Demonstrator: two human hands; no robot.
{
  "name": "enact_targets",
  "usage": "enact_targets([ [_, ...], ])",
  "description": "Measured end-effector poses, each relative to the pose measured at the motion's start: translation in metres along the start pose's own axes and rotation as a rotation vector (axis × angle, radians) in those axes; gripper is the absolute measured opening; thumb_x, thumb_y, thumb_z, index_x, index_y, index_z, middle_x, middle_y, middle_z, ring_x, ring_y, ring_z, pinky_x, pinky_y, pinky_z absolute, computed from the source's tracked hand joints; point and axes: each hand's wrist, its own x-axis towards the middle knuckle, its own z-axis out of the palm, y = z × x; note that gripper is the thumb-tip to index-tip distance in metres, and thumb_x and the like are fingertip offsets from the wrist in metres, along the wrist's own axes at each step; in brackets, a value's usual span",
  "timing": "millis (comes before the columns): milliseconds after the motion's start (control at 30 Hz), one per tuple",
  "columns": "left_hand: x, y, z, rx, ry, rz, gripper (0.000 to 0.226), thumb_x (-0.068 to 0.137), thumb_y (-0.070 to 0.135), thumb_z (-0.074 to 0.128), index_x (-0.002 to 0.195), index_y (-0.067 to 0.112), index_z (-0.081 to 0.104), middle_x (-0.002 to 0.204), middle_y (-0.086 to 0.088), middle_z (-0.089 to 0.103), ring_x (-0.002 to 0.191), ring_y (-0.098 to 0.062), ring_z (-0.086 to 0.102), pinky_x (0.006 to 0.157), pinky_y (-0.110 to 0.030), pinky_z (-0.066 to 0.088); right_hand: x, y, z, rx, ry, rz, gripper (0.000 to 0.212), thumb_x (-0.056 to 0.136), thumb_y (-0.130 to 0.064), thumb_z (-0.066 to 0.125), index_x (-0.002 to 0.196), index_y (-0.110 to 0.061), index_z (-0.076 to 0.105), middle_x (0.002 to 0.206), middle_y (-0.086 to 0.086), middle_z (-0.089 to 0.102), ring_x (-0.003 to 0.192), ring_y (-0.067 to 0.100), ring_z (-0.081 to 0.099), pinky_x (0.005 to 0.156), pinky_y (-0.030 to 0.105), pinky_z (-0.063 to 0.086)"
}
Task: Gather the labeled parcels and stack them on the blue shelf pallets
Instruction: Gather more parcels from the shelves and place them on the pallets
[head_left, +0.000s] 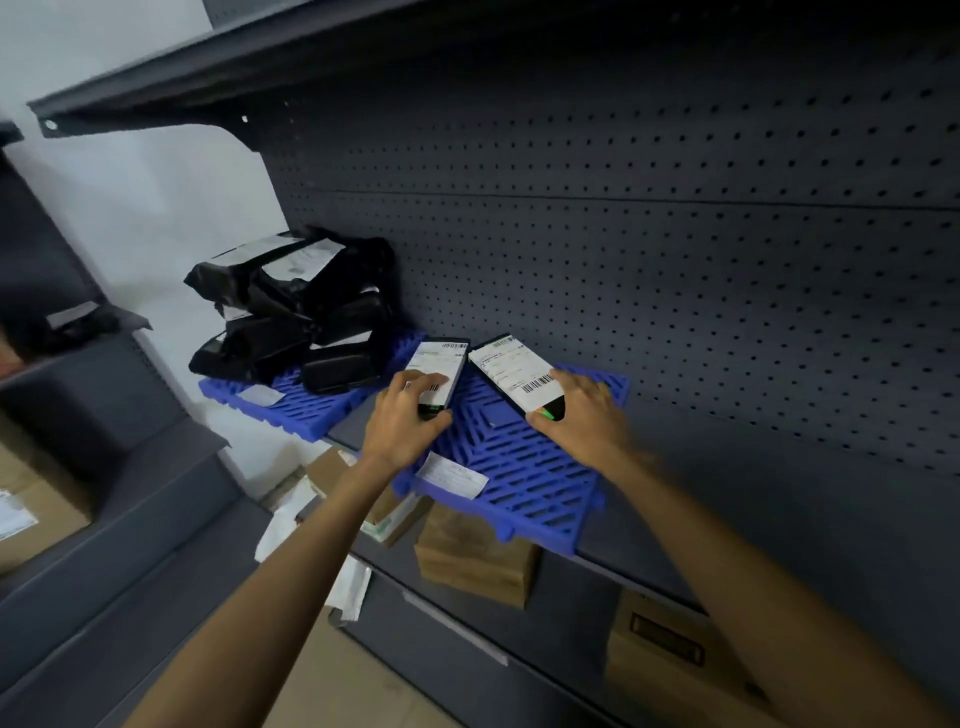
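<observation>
Holding two parcels (435, 375) (517, 375), two hands (402, 415) (587, 410).

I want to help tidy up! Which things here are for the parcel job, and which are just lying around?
For the job:
left parcel, in the left hand
right parcel, in the right hand
black parcel pile
blue pallets

Just lying about:
cardboard boxes
loose paper slip

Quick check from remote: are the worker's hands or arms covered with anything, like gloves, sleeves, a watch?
Nothing visible. The left hand and right hand are bare, without gloves or rings, and both forearms are uncovered, with no sleeves, watch or wristbands in view.
</observation>
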Motion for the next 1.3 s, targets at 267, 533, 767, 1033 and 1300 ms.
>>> enact_targets([
  [267, 0.05, -0.027, 0.02, -0.041, -0.254, 0.174, 0.054, 0.089, 0.034, 0.068, 0.139, 0.027, 0.051, 0.143, -0.002, 0.041, 0.132, -0.029, 0.041, 0.109, -0.044, 0.037, -0.009, -0.002, 0.012, -0.029, 0.042, 0.209, 0.075, 0.09, -0.053, 0.057, 0.15, -0.017, 0.031, 0.149, 0.009, 0.038, 0.137, 0.031, 0.033, 0.095, 0.045, 0.045],
  [533, 0.069, -0.037, 0.024, 0.017, -0.366, 0.414, 0.057, 0.092, 0.044, 0.063, 0.143, 0.025, 0.047, 0.146, -0.002, 0.043, 0.138, -0.028, 0.037, 0.11, -0.049, 0.034, -0.042, -0.025, 0.014, -0.104, 0.085, 0.336, 0.063, 0.097, -0.045, 0.052, 0.148, -0.016, 0.032, 0.154, 0.01, 0.03, 0.136, 0.033, 0.029, 0.098, 0.049, 0.044],
  [767, 0.055, 0.009, 0.009, 0.119, -0.404, 0.672, 0.053, 0.099, 0.037, 0.054, 0.148, 0.024, 0.04, 0.151, -0.003, 0.04, 0.135, -0.028, 0.04, 0.105, -0.045, 0.041, -0.101, -0.027, -0.018, -0.203, 0.091, 0.424, 0.06, 0.098, -0.043, 0.051, 0.148, -0.016, 0.034, 0.149, 0.01, 0.038, 0.137, 0.033, 0.031, 0.104, 0.047, 0.041],
  [1033, -0.023, 0.119, 0.015, 0.196, -0.393, 0.922, 0.047, 0.094, 0.029, 0.06, 0.139, 0.024, 0.05, 0.139, -0.003, 0.053, 0.124, -0.026, 0.052, 0.09, -0.041, 0.05, -0.231, 0.0, -0.083, -0.469, 0.057, 0.609, 0.045, 0.099, -0.036, 0.051, 0.137, -0.013, 0.043, 0.14, 0.012, 0.045, 0.131, 0.033, 0.039, 0.1, 0.046, 0.043],
  [1300, -0.178, 0.246, 0.046, 0.117, -0.442, 1.128, 0.042, 0.095, 0.032, 0.06, 0.136, 0.027, 0.052, 0.14, -0.001, 0.054, 0.126, -0.027, 0.053, 0.093, -0.045, 0.049, -0.429, 0.031, -0.145, -0.514, 0.096, 0.864, 0.048, 0.094, -0.032, 0.057, 0.134, -0.012, 0.043, 0.135, 0.012, 0.047, 0.13, 0.033, 0.042, 0.095, 0.043, 0.044],
])
